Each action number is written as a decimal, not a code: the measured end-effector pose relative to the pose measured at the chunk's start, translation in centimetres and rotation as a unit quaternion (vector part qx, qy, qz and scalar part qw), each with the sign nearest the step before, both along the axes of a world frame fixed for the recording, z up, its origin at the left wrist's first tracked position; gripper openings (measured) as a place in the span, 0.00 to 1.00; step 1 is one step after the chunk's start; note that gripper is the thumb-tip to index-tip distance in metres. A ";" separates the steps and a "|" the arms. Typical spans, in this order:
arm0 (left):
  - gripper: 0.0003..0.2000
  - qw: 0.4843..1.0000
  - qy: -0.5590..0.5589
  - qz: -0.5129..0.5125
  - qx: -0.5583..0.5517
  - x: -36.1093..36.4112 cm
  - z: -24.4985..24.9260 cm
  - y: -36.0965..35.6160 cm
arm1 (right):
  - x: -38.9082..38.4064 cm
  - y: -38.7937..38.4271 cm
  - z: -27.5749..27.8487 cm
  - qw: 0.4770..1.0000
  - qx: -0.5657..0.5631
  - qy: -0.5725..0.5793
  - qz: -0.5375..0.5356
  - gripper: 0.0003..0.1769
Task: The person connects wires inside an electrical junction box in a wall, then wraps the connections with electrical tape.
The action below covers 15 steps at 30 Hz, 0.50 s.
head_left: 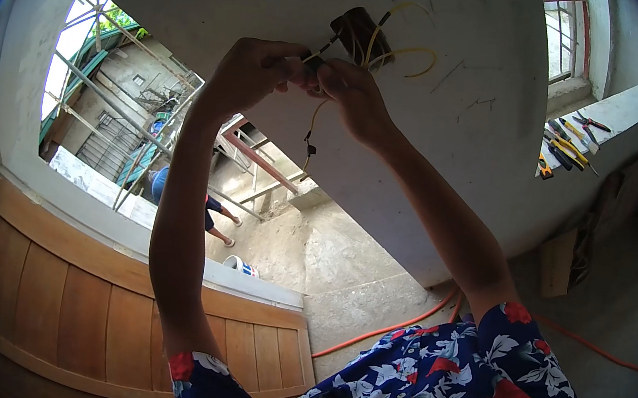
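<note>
Both my hands are raised in front of the wall and meet just below a rectangular wall opening (pixel 363 36) with several wires coming out. My left hand (pixel 250 77) pinches a wire (pixel 325 45) that has a dark wrapping along part of it. Close against it, the fingers of my right hand (pixel 356 103) are closed at the same spot, around a small black piece (pixel 314 62) that looks like tape; fingers partly hide it. Yellow wires (pixel 423 52) curl out to the right of the opening. Another yellow wire (pixel 310 135) with black wrapped spots hangs below my hands.
Pliers and other hand tools (pixel 572 144) lie on a ledge at the right. An orange cord (pixel 390 333) runs across the floor. A wooden panelled door (pixel 86 313) is at lower left. Outside the window opening are a person's legs (pixel 219 222) and a bucket (pixel 240 266).
</note>
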<state>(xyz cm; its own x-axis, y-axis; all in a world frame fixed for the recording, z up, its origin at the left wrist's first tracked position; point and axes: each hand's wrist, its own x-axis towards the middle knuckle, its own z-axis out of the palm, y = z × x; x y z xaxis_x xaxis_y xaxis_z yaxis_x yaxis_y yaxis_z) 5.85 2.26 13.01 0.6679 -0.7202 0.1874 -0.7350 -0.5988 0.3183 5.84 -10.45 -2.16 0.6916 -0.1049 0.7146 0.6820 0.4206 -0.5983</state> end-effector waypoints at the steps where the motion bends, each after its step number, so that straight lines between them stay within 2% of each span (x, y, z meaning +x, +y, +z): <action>1: 0.14 1.000 0.000 0.000 -0.009 0.1 -0.1 0.0 | 0.1 0.1 0.0 1.000 0.008 -0.003 0.004 0.18; 8: 0.14 0.997 -0.065 0.016 -0.032 -0.1 -1.2 0.3 | 0.2 0.2 -0.3 0.999 0.027 0.016 -0.007 0.19; 10: 0.14 0.988 -0.146 0.048 -0.022 -0.7 -1.5 0.1 | 0.0 0.4 -0.3 0.999 0.043 0.024 -0.015 0.19; 13: 0.14 0.980 -0.185 0.065 -0.008 -0.2 -2.1 0.2 | -0.3 0.3 0.0 0.997 0.060 0.031 -0.032 0.18; 15: 0.14 0.982 -0.179 0.067 -0.015 -0.2 -2.2 0.2 | -0.2 0.3 0.0 0.997 0.062 0.032 -0.042 0.18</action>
